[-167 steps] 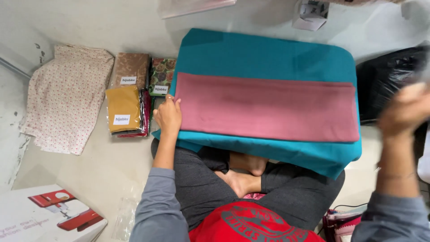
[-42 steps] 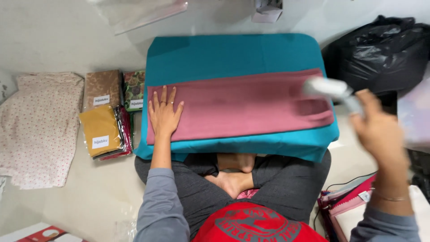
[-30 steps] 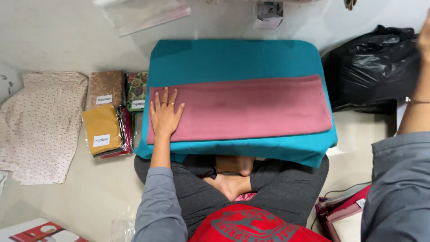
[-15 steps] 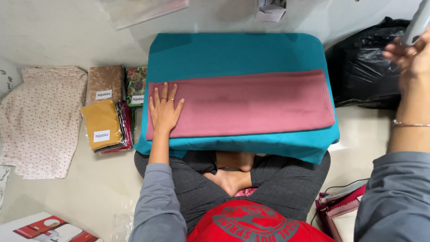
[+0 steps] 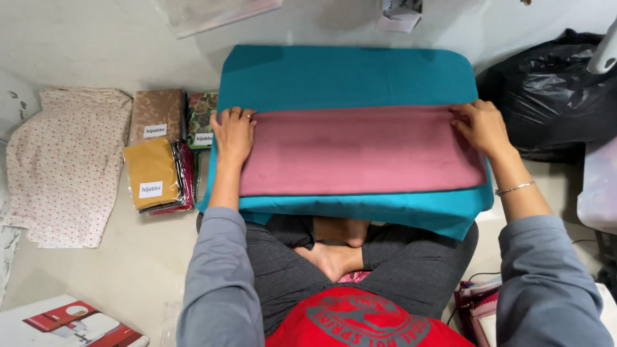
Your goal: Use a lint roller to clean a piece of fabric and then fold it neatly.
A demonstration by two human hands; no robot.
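Note:
A folded dusty-pink cloth point(image 5: 363, 151) lies flat across a teal padded board point(image 5: 347, 74) resting on my crossed legs. My left hand point(image 5: 234, 133) presses flat on the cloth's left end, fingers spread. At the opposite end, my right hand point(image 5: 479, 127) rests on the upper right corner of the pink cloth, fingers on the fabric; whether it pinches the edge is unclear. Both sleeves are grey.
Left of the board lie several folded, packaged cloths point(image 5: 157, 160) in mustard, brown and patterned fabric, and a floral cloth point(image 5: 64, 164) beyond. A black plastic bag point(image 5: 553, 90) sits at the right, a clear bag point(image 5: 212, 9) at the top, a red-and-white box point(image 5: 61, 321) at bottom left.
My right hand was raised at the right holding a white object; it has come down onto the pink cloth's right end. The left hand stayed pressed on the left end.

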